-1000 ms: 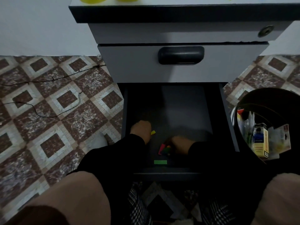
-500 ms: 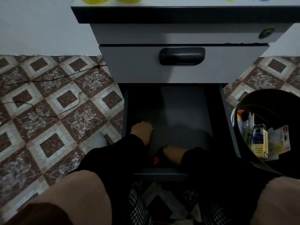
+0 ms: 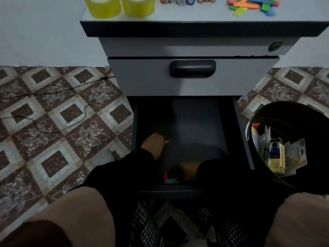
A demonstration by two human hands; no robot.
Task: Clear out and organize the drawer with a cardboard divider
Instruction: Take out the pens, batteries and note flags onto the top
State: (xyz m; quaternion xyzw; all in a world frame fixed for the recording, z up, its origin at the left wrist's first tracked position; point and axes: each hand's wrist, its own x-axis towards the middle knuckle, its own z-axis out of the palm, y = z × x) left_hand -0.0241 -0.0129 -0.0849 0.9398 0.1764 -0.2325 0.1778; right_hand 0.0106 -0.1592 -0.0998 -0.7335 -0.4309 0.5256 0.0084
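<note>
The bottom drawer (image 3: 238,132) of the grey cabinet stands pulled out, its dark floor mostly bare. My left hand (image 3: 154,144) is curled into a fist at the drawer's left side, with a small yellow and red piece (image 3: 166,141) poking out of it. My right hand (image 3: 188,171) is low at the drawer's front edge. Its curled fingers close on a bunch of pink, blue and green strips (image 3: 170,179). Its fingertips are dim and blurred. No cardboard divider is in view.
Two yellow tape rolls (image 3: 119,5), small round items (image 3: 179,0) and a heap of coloured strips (image 3: 252,5) lie on the cabinet top (image 3: 178,17). A black bin (image 3: 292,114) with boxes and wrappers stands at the right. A thin cable (image 3: 53,93) crosses the tiled floor at the left. My knees frame the drawer.
My right hand has slid back to the drawer's front edge with the coloured strips, and the loose green strip no longer lies there. My left hand has stayed put. The view has tilted up.
</note>
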